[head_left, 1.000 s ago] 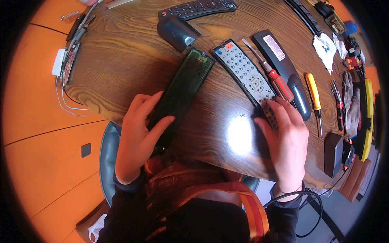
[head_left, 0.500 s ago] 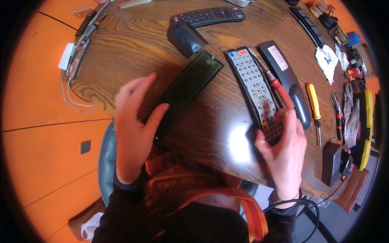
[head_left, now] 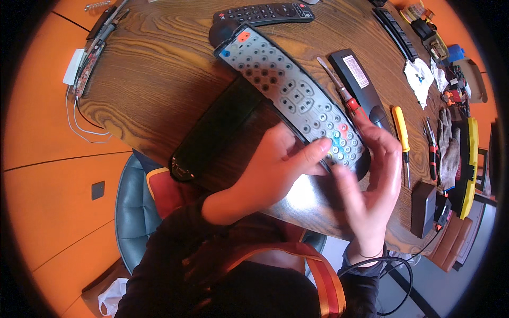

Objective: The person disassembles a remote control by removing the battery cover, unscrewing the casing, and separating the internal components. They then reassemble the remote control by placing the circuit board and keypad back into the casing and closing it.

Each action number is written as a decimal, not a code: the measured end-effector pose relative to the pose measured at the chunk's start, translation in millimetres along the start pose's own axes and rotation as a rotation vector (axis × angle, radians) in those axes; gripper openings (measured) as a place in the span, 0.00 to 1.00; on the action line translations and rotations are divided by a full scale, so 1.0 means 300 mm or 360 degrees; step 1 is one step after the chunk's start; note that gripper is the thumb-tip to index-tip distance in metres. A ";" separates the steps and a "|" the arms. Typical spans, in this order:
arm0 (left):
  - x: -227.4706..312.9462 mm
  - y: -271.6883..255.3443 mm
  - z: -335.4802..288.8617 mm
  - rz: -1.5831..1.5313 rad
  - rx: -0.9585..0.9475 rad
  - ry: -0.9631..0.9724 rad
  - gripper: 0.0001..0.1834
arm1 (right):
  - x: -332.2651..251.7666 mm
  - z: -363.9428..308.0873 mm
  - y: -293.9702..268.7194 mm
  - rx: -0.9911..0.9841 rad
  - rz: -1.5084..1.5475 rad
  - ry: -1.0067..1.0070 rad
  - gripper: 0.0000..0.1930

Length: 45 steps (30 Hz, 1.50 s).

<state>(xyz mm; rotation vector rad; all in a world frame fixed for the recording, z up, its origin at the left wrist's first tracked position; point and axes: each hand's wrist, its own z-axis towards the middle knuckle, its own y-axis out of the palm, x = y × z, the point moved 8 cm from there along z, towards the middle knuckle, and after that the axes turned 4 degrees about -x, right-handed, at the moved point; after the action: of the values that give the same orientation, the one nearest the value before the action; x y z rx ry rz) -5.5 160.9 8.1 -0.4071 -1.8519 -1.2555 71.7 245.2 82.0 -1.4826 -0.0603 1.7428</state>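
Observation:
Raised off the table, an opened remote control front (head_left: 297, 95) shows its grey rubber keypad, with coloured keys at both ends. My left hand (head_left: 275, 167) grips its near left edge, thumb lying on the keypad. At the near right corner, my right hand (head_left: 371, 185) curls its fingers around the edge; its thumb is a little blurred. Partly covered by the raised remote, a long dark green circuit board (head_left: 212, 127) rests on the table. Behind the right fingers lies a red-handled screwdriver (head_left: 347, 98), beside a black remote back cover (head_left: 356, 74) with a white label.
Another black remote (head_left: 265, 13) lies at the far side. To the right are a yellow-handled screwdriver (head_left: 400, 124), red-and-black pliers (head_left: 432, 153), a work glove (head_left: 449, 151) and a small black box (head_left: 422, 209). A bare circuit board with wires (head_left: 90, 69) sits at the left edge.
The keypad remote front has risen off the table and swung leftward over the green board. My left hand has left the board's side and moved right to grip the remote front.

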 end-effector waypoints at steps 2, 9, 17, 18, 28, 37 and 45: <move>0.005 -0.003 0.000 -0.0218 0.0037 0.0019 0.19 | 0.058 -0.007 0.010 -0.0025 0.0379 0.0387 0.24; -0.008 -0.007 -0.009 -0.0543 -0.0020 0.0004 0.17 | 0.089 -0.023 0.056 -0.0129 0.0875 0.0783 0.19; 0.002 -0.009 -0.022 -0.0340 0.0022 0.0050 0.18 | 0.089 -0.025 0.055 -0.0113 0.0938 0.0757 0.20; 0.010 -0.009 -0.024 -0.0278 0.0002 0.0087 0.17 | 0.087 -0.025 0.053 -0.0113 0.0906 0.0738 0.20; 0.021 -0.022 -0.023 -0.0354 0.0084 0.0263 0.13 | 0.081 -0.033 0.045 -0.0097 0.0821 0.0702 0.21; 0.037 -0.008 -0.035 -0.0324 -0.0017 0.0279 0.14 | 0.086 -0.033 0.044 -0.0085 0.0812 0.0680 0.21; 0.037 -0.008 -0.041 0.0079 0.0013 0.0200 0.15 | 0.081 -0.018 0.047 -0.0090 0.0819 0.0525 0.22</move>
<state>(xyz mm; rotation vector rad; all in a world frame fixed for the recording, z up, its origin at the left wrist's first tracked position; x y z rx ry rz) -8.0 147.1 17.1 -0.3595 -1.7304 -1.2123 69.4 248.1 53.7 -1.9293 0.4858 1.8641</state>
